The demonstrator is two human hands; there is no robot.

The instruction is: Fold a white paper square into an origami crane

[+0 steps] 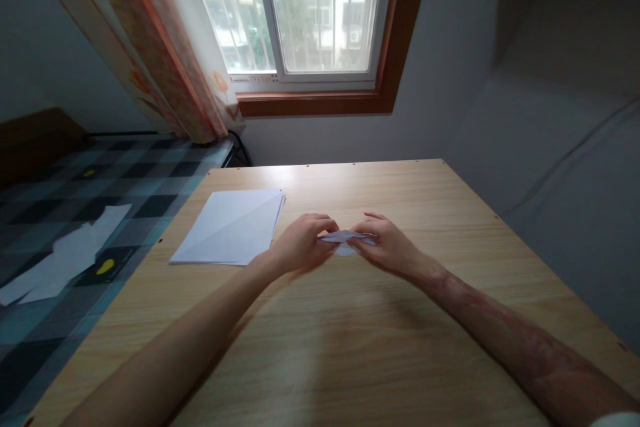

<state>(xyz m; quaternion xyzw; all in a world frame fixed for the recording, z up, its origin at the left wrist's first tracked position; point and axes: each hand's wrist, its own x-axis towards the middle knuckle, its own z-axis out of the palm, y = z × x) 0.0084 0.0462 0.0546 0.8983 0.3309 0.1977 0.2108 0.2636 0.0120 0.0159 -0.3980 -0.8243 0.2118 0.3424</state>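
A small folded piece of white paper [344,236] is held just above the wooden table, between my two hands. My left hand [307,240] pinches its left end, with the fingers curled round it. At the right end, my right hand [383,240] grips it between thumb and fingers, one finger lifted away. The paper looks layered and pointed toward the sides, and a rounded lower part shows beneath the middle. My fingers cover both of its ends, so its full shape is hidden.
Left of my hands, a stack of white paper sheets [230,227] lies on the wooden table [360,347]. Torn paper strips [75,253] rest on the checked bed cover [30,227] beside the table. Beyond the far edge are a wall, a window [325,13] and a curtain [150,33].
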